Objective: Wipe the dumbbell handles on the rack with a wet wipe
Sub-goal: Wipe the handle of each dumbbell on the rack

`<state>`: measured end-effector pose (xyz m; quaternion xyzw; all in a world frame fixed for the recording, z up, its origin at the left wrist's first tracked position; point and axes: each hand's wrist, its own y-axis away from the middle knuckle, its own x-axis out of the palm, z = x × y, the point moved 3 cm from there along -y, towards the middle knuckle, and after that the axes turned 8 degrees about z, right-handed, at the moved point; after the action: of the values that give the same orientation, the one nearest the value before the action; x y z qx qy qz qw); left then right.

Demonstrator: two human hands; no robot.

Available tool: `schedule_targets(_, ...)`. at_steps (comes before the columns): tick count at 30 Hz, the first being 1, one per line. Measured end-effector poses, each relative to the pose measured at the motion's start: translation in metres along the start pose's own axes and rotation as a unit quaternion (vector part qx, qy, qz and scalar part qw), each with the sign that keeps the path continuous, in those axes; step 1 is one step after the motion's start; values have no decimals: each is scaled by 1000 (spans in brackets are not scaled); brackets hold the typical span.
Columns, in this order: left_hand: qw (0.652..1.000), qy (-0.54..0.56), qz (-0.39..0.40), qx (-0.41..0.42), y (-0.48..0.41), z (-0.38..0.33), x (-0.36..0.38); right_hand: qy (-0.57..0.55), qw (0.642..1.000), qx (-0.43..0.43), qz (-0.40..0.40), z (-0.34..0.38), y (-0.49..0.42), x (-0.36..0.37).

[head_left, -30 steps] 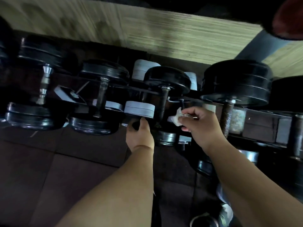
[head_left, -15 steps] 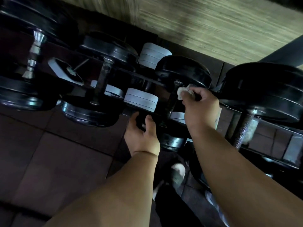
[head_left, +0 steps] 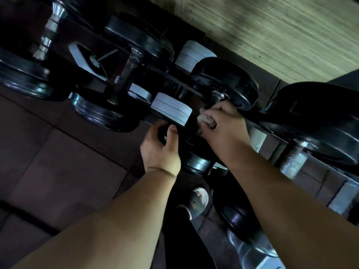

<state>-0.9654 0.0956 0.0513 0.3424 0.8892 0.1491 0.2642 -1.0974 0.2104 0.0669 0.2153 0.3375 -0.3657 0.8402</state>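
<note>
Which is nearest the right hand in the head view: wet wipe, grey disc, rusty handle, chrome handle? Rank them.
From the right hand:
1. Wet wipe, in its grip.
2. Grey disc, just left.
3. Rusty handle, farther left, up.
4. Chrome handle, far upper left.

both bare forearms reach forward from bottom of view. left hand [head_left: 162, 146] curled, thumb up, gripping a dark edge. right hand [head_left: 225, 126] further ahead, fingers [head_left: 208, 118] closed in a fist, knuckles up, wrist bent slightly.
</note>
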Motion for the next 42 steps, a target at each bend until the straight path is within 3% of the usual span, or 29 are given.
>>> schedule_targets(5,999,24,12,-23,0,3,0,53,995,-78,-18,-2,-4,-11)
schedule_targets(11,996,56,75,7,19,16,0,95,961,-167,199,-7,21,-1)
schedule_targets(17,997,24,64,39,28,26,3,77,988,-116,68,-6,1,-8)
schedule_targets(22,996,44,51,64,24,33,7,72,966,-173,176,0,10,8)
schedule_targets(27,995,10,46,88,25,30,6,55,995,-88,5,6,-24,-10)
schedule_targets(32,994,-19,48,92,24,30,5,59,988,-113,84,12,-1,11)
schedule_targets(37,994,3,51,97,23,33,5,29,997,-48,-45,2,-16,-6)
schedule_targets(42,993,-3,53,105,24,33,6,23,997,-57,48,6,3,3)
